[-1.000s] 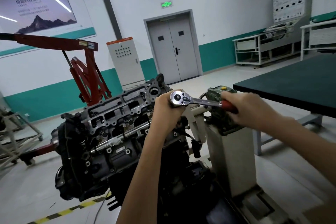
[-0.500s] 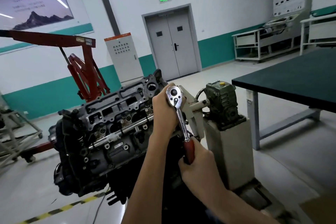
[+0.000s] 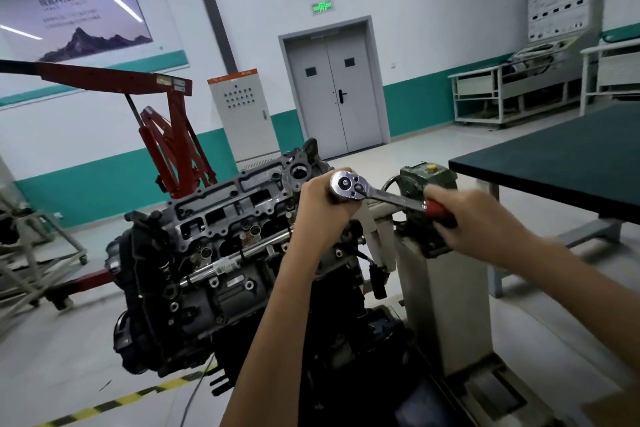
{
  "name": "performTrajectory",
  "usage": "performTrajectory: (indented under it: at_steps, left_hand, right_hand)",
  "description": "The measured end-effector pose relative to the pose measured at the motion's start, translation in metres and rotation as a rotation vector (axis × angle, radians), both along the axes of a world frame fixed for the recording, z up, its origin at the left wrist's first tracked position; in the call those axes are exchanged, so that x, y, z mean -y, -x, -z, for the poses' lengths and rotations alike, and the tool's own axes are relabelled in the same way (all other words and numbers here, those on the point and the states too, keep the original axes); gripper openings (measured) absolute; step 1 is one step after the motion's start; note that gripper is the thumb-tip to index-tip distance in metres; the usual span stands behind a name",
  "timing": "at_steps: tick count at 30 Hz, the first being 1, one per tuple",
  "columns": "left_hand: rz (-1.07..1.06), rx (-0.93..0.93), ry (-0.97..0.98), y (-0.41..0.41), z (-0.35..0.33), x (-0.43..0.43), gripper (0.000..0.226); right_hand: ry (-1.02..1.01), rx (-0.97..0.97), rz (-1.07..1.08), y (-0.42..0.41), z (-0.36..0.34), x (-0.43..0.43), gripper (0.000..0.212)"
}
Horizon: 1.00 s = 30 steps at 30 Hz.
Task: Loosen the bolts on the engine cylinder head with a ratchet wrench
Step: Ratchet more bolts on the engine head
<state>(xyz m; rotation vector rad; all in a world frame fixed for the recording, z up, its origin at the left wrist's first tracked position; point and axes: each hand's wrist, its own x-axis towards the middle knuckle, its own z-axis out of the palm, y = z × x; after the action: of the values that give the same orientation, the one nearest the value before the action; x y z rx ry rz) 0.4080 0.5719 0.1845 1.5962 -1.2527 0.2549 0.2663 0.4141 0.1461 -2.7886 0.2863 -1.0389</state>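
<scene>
The engine cylinder head [image 3: 221, 218] sits tilted on a stand, its open top facing me, with several bolts and ports showing. A chrome ratchet wrench [image 3: 381, 194] with a red grip lies across its right end, its round head [image 3: 346, 185] toward me. My left hand [image 3: 322, 211] is wrapped around the part below the ratchet head, which hides the socket and the bolt. My right hand [image 3: 478, 218] grips the red handle, which points to the right.
A grey engine stand column [image 3: 446, 295] with a green gearbox [image 3: 427, 184] stands right of the engine. A dark-topped table [image 3: 561, 163] is at the right. A red engine hoist [image 3: 166, 135] stands behind on the left. Yellow-black tape [image 3: 114, 402] marks the floor.
The wrench handle swung from the right down toward me, then back up to the right. My right hand went with it; my left hand stayed at the ratchet head.
</scene>
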Motion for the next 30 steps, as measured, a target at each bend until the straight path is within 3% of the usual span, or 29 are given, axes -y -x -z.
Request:
performTrajectory:
  at_steps: [5,8,10,13,18,23,26,28,30]
  left_hand:
    - [-0.087,0.065,0.246,0.008,0.015,0.018,0.027]
    - [-0.083,0.062,0.288,0.009,0.016,0.021,0.045]
    - [-0.059,0.045,0.257,0.005,0.014,0.018,0.046]
    - [-0.069,0.035,0.135,0.002,0.011,0.014,0.035]
    - [-0.052,0.021,0.078,0.004,0.007,0.012,0.021]
    - [-0.018,-0.003,0.045,0.002,0.004,0.009,0.021]
    - [-0.027,0.015,0.113,0.001,0.008,0.010,0.032]
    - [-0.057,0.050,0.205,0.004,0.012,0.013,0.039]
    - [-0.068,0.047,0.286,0.007,0.017,0.018,0.033]
  right_hand:
    - [-0.484,0.221,-0.011,-0.003,0.056,-0.079,0.022]
    - [-0.756,0.341,-0.094,-0.018,0.070,-0.131,0.031]
    - [-0.815,0.364,-0.143,-0.024,0.072,-0.146,0.035]
    - [-0.717,0.266,-0.132,-0.014,0.065,-0.121,0.038]
    - [-0.267,-0.044,-0.073,0.012,0.031,-0.030,0.028]
    - [0.160,-0.037,0.029,0.007,-0.028,0.016,0.033]
    - [0.077,-0.050,0.042,0.005,-0.013,0.008,0.028]
    - [-0.147,-0.043,-0.006,0.005,0.016,-0.016,0.026]
    - [-0.403,0.029,-0.043,0.003,0.042,-0.054,0.029]
